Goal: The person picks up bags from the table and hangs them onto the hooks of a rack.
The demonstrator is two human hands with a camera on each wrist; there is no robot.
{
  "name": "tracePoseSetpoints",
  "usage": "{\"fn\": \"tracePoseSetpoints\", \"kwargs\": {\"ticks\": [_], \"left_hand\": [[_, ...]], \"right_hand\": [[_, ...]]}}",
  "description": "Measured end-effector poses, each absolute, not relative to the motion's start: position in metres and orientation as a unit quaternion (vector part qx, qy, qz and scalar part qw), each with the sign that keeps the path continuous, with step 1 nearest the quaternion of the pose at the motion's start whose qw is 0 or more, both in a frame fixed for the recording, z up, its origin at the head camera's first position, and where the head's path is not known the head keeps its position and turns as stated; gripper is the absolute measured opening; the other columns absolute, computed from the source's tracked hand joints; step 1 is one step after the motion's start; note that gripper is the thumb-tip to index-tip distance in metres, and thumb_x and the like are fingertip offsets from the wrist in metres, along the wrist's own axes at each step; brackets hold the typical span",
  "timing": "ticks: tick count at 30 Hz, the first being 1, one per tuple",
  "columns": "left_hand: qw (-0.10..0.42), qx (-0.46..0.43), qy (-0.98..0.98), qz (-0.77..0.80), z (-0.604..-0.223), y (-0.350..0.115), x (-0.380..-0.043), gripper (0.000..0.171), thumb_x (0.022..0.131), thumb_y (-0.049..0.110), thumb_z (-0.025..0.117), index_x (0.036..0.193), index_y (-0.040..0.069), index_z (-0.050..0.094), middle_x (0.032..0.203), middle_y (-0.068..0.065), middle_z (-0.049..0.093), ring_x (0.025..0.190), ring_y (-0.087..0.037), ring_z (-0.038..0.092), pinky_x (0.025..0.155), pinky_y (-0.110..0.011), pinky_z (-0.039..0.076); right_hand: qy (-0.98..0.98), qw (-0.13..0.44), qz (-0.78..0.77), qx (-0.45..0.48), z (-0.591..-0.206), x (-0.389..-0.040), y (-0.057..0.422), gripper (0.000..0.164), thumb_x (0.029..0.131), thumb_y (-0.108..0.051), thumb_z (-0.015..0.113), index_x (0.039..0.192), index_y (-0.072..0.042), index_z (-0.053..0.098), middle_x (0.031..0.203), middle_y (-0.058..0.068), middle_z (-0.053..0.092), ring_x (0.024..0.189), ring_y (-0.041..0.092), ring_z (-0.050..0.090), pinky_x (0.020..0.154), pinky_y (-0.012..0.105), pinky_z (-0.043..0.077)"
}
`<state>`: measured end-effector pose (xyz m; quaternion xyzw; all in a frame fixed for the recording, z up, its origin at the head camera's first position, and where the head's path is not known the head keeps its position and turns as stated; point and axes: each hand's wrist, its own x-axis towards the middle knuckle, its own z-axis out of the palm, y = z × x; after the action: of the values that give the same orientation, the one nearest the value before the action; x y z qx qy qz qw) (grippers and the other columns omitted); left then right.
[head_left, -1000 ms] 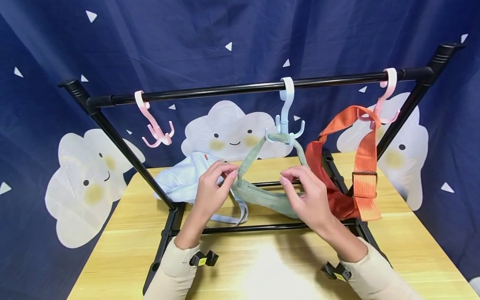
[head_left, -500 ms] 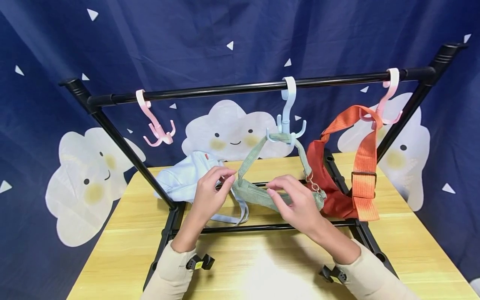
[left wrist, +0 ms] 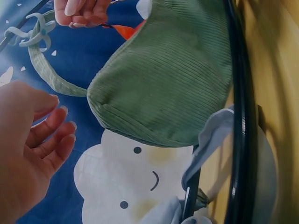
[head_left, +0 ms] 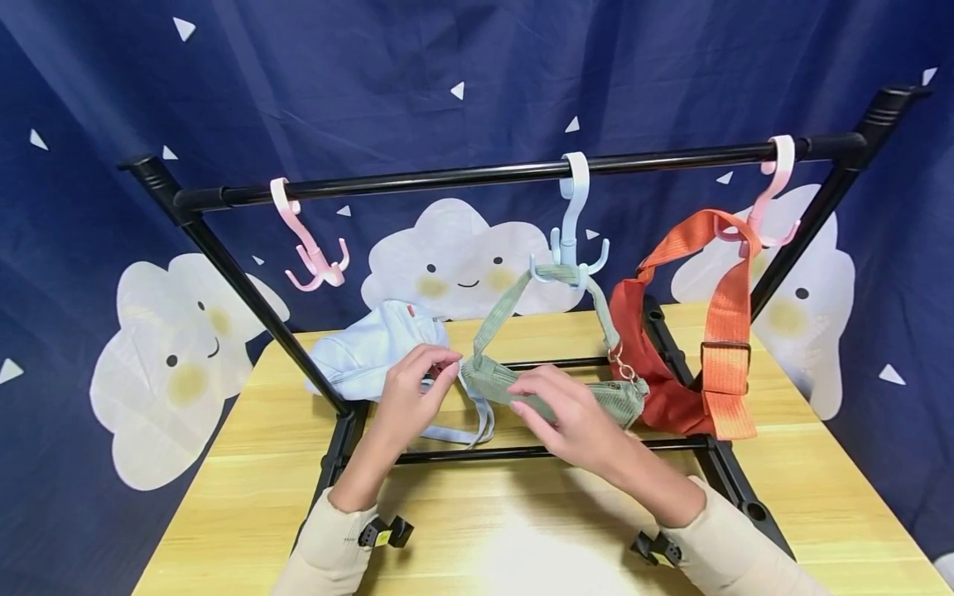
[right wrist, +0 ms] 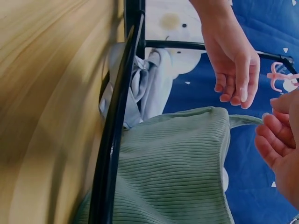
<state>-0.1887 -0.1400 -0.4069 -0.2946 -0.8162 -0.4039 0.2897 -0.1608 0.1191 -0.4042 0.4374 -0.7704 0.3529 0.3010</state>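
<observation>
A green corduroy shoulder bag point(head_left: 619, 399) hangs by its strap point(head_left: 501, 316) from the light blue hook point(head_left: 570, 219). My left hand point(head_left: 410, 393) is just left of the bag, its fingers loosely bent around nothing. In front of the bag's middle floats my right hand point(head_left: 570, 414), also holding nothing. The left wrist view shows the left hand point(left wrist: 35, 149) apart from the bag point(left wrist: 159, 84). In the right wrist view the right hand point(right wrist: 282, 140) is beside the bag's strap, fingers half curled. My right hand hides part of the bag in the head view.
A pale blue bag point(head_left: 373, 348) lies on the wooden table point(head_left: 477, 513) behind my left hand. At right, a red bag point(head_left: 648, 364) with an orange strap point(head_left: 726, 331) hangs from a pink hook point(head_left: 768, 199). Another pink hook point(head_left: 305, 248) hangs at left on the black rack point(head_left: 447, 175).
Both hands have moved: the right one left and down across the bag, uncovering its ringed right end, the left one slightly left and down, away from it. The bag stays on the hook.
</observation>
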Motion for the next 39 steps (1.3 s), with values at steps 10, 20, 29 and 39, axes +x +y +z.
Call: {"fn": "tracePoseSetpoints", "kwargs": {"ticks": [10, 20, 29, 39], "left_hand": [[0.278, -0.296, -0.833, -0.376, -0.413, -0.146, -0.186, 0.011, 0.095, 0.004, 0.073, 0.106, 0.004, 0.075, 0.098, -0.006, 0.073, 0.085, -0.014, 0.067, 0.074, -0.026, 0.058], [0.248, -0.292, -0.854, -0.351, -0.420, -0.154, -0.182, 0.012, 0.095, 0.005, 0.073, 0.106, 0.004, 0.075, 0.103, -0.007, 0.073, 0.089, -0.021, 0.070, 0.075, -0.036, 0.059], [0.196, -0.274, -0.888, -0.312, -0.426, -0.160, -0.181, 0.015, 0.097, 0.014, 0.073, 0.111, 0.008, 0.076, 0.113, -0.005, 0.075, 0.110, -0.024, 0.071, 0.089, -0.041, 0.059], [0.131, -0.261, -0.915, -0.278, -0.428, -0.171, -0.181, 0.018, 0.096, 0.016, 0.075, 0.114, 0.012, 0.074, 0.121, -0.006, 0.073, 0.120, -0.026, 0.068, 0.100, -0.044, 0.057]], "right_hand": [[-0.782, 0.281, 0.300, 0.469, -0.410, -0.163, 0.112, 0.017, 0.094, -0.012, 0.075, 0.110, -0.007, 0.072, 0.107, 0.001, 0.072, 0.102, 0.015, 0.069, 0.090, 0.028, 0.059], [-0.801, 0.252, 0.251, 0.482, -0.416, -0.165, 0.108, 0.020, 0.095, -0.015, 0.076, 0.113, -0.011, 0.070, 0.111, 0.001, 0.071, 0.104, 0.014, 0.068, 0.093, 0.028, 0.059], [-0.795, 0.247, 0.227, 0.505, -0.422, -0.171, 0.103, 0.030, 0.086, -0.008, 0.084, 0.113, -0.008, 0.070, 0.112, 0.002, 0.070, 0.104, 0.015, 0.067, 0.089, 0.025, 0.059], [-0.805, 0.232, 0.183, 0.514, -0.423, -0.173, 0.098, 0.032, 0.086, -0.012, 0.085, 0.114, -0.009, 0.070, 0.114, 0.001, 0.070, 0.106, 0.015, 0.067, 0.090, 0.023, 0.059]]}}
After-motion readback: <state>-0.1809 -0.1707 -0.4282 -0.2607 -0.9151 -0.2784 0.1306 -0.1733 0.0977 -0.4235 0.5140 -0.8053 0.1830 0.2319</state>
